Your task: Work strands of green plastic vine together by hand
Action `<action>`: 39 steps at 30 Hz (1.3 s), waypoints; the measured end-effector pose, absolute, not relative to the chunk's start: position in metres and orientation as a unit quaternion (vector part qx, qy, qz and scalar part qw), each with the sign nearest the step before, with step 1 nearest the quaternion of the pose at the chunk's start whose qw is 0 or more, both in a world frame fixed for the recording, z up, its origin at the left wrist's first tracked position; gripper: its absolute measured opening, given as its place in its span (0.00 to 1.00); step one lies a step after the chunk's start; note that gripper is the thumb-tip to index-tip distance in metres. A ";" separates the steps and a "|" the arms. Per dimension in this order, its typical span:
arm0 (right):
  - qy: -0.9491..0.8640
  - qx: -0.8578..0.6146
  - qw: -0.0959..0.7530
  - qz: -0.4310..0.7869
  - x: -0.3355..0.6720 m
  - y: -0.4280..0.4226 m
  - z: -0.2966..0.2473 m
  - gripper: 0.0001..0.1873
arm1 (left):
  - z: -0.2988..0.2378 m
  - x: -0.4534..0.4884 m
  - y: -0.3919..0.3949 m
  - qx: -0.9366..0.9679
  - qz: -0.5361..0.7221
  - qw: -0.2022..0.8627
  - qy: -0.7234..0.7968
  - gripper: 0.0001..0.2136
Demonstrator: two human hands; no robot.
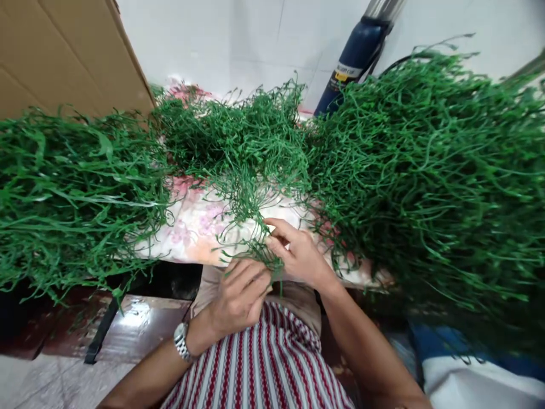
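Dark blue bottle: pale label band reading "CUP", preceding word blurred, probably "VACUUM"; smaller print illegible.

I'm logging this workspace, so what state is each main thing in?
Left hand: curled around thin green stems
Right hand: thumb and forefinger parted at the stems; grip unclear
Silver metal wristwatch: worn on left wrist
Left green stem heap: loose, tangled
Middle green stem heap: loose, tangled
Right green stem heap: loose, tangled
Navy cylindrical cup: tilted, top cut off by frame
White floral cloth: spread, partly covered
Brown cardboard panel: upright
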State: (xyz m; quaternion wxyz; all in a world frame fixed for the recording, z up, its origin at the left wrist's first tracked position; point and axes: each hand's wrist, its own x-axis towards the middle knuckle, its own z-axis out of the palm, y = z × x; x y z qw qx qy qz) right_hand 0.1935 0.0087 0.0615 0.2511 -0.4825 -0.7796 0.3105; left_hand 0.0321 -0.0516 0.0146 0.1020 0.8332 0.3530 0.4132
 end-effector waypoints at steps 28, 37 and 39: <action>-0.605 -0.551 0.458 0.347 0.276 -0.075 0.043 0.11 | 0.032 -0.002 0.087 0.845 0.111 -0.089 0.515 0.07; -0.689 -0.518 0.420 0.283 0.267 -0.076 0.044 0.11 | 0.060 0.015 0.018 0.806 0.369 -0.028 0.461 0.05; -0.727 -0.477 0.405 0.282 0.258 -0.077 0.045 0.12 | 0.068 0.032 -0.003 0.802 0.399 0.112 0.431 0.04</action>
